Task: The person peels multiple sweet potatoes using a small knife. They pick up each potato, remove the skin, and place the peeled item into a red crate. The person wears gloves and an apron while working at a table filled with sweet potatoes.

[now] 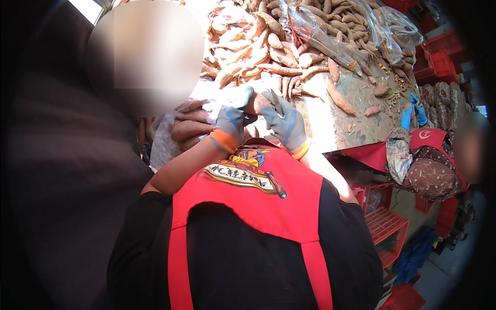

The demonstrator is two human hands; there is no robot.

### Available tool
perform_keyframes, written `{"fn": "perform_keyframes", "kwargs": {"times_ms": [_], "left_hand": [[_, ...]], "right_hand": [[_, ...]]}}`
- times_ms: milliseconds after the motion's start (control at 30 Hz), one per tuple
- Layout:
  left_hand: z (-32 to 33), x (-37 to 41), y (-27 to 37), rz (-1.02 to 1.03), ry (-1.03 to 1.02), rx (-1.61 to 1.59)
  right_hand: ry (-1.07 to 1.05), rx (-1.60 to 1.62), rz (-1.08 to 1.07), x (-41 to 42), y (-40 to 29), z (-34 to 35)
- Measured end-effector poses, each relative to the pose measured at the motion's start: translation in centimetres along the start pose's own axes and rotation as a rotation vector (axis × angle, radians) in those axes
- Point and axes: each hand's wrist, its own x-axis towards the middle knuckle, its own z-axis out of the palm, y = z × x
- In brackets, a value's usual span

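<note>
In front of my chest, my left hand point(233, 112), in a grey-blue glove with an orange cuff, grips a reddish sweet potato point(259, 104). My right hand point(285, 121), gloved the same way, is closed around a thin metal tool point(276, 102), which looks like a small knife; its far end is not clear. That hand's fingers meet the sweet potato's right side. Just left of my left wrist, several sweet potatoes point(190, 130) lie in a clear plastic bag point(161, 133). Beyond both hands spreads a heap of sweet potatoes point(240, 46), partly washed out by sunlight.
A co-worker in blue gloves point(414, 112) holds something at the right of the dirty work surface point(337, 130). Loose sweet potatoes point(339, 97) and trimmings lie there. Plastic bags point(317, 42) rest on the heap. Red crates point(387, 224) stand behind at right. Another person's dark clothing point(73, 162) fills the left.
</note>
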Motion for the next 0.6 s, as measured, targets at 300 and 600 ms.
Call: {"fn": "perform_keyframes", "kwargs": {"times_ms": [300, 600], "left_hand": [[-0.8, 0.2, -0.1, -0.080, -0.094, -0.077], [0.4, -1.1, 0.6, 0.103, -0.053, 0.077]], "right_hand": [[-0.025, 0.235, 0.186, -0.6, -0.4, -0.4], [-0.111, 0.109, 0.285, -0.3, -0.7, -0.6]]}}
